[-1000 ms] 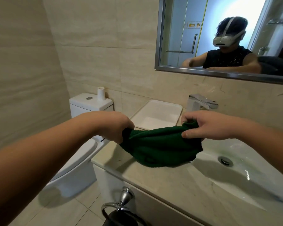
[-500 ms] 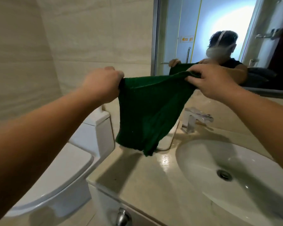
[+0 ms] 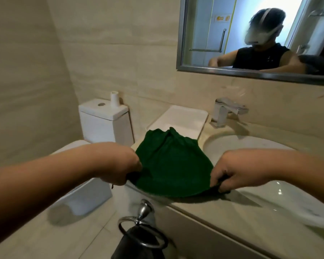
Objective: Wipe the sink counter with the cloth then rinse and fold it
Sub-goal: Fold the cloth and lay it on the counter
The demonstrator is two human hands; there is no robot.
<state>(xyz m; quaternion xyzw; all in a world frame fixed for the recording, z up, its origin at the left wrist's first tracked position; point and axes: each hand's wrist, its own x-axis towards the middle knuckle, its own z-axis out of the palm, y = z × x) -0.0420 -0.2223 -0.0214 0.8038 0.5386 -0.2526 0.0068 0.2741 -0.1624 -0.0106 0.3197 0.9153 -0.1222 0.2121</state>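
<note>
A dark green cloth (image 3: 171,163) lies spread over the beige stone counter (image 3: 238,221), left of the white sink basin (image 3: 269,152). My left hand (image 3: 120,163) pinches its near left corner at the counter's front edge. My right hand (image 3: 236,171) pinches the near right corner, beside the basin's rim. The cloth's far edge is bunched into a ridge just in front of a white tray. Its near edge sags between my two hands.
A white rectangular tray (image 3: 181,118) sits at the back of the counter. The chrome faucet (image 3: 226,111) stands behind the basin, under the mirror (image 3: 251,34). A toilet (image 3: 103,120) stands to the left. A chrome towel ring (image 3: 142,232) with a dark cloth hangs below the counter front.
Half a second ago both hands held the cloth up in the air by its top corners. Now they have come down and toward me, and the cloth lies spread on the counter.
</note>
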